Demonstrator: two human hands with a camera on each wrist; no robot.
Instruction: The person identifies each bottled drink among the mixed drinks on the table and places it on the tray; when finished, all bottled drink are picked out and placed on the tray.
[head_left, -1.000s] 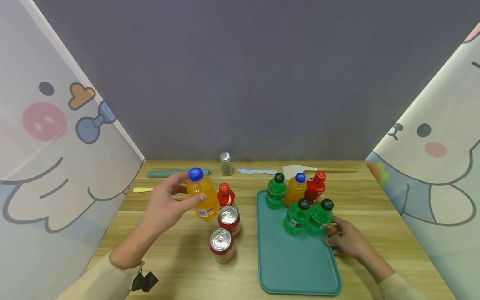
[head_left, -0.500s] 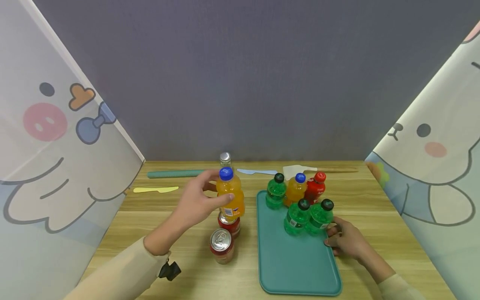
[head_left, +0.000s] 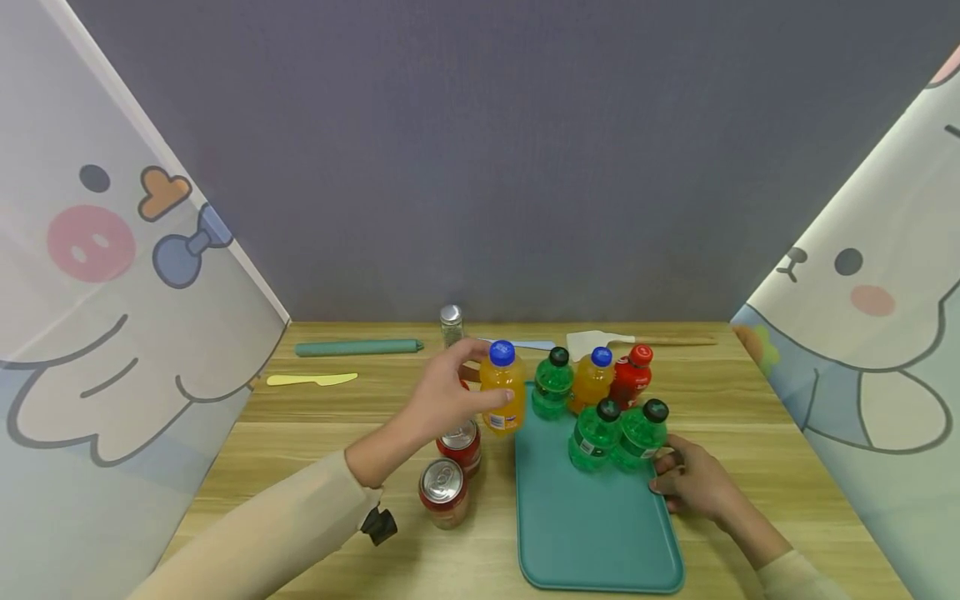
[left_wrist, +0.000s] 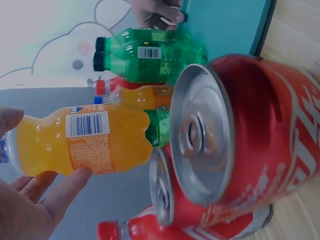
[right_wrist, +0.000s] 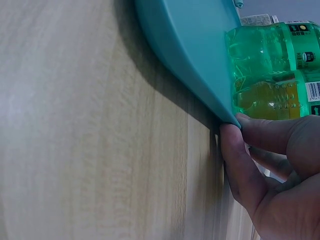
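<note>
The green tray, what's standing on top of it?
On the tray stand three green bottles, one orange bottle and one red bottle. Whatever is behind them is hidden.

The left hand (head_left: 442,400), gripping the orange plastic bottle with the blue cap (head_left: 502,398), carried it rightward from above the red soda cans (head_left: 459,444) to the left rim of the teal plastic tray (head_left: 525,533), just beside the rear green bottle (head_left: 552,385). The small red-capped bottle became hidden behind the hand.
</note>
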